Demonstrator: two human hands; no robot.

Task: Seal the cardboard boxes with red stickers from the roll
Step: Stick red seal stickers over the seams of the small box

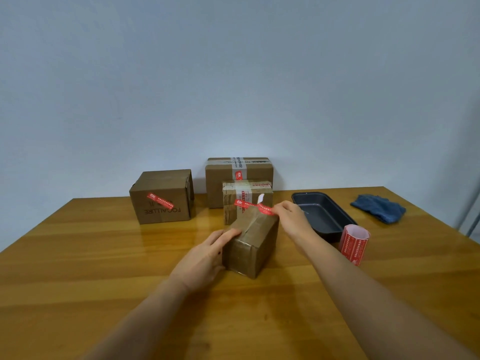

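Right hand point(287, 213) pinching red sticker point(266, 209) at box point(253, 245) top's far edge | left hand point(207, 253) steadying box's left side — I'd press sticker leftward.

My left hand point(205, 255) rests against the near left side of the small box point(253, 246), fingers straight along its top edge. My right hand point(291, 215) reaches past the box's far right corner, fingertips pinched together, forearm stretched forward.

Three boxes point(233, 188) behind near box point(253, 246) — tray point(322, 214), roll point(353, 242) right
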